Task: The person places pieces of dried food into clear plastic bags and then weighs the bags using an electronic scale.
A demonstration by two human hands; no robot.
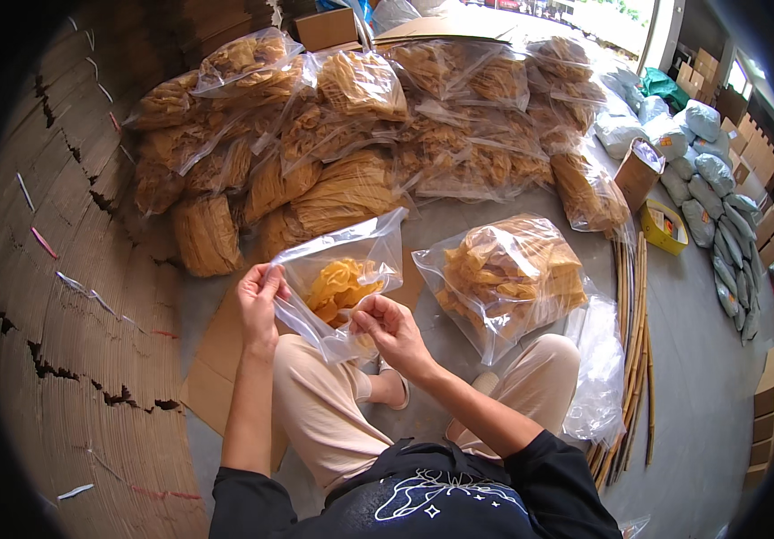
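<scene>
A clear plastic bag (377, 246) hangs between my hands over my left knee, with yellow-brown dried sheets (341, 286) bunched inside. Its left edge is pinched by my left hand (260, 303), thumb against fingers. My right hand (387, 330) grips the near right part of the same bag, beside the dried pieces. On the floor to the right lies a larger, filled clear bag (511, 276) of similar folded brown sheets, apart from both hands. Whether the small bag's mouth is sealed I cannot tell.
Filled clear bags (353, 188) are heaped ahead. Stacked flat cardboard (104, 303) walls the left side. Bamboo poles (633, 357) and clear plastic bags (592, 370) lie to the right. Beyond are a yellow basket (664, 229), grey parcels (710, 202) and cardboard boxes (771, 404).
</scene>
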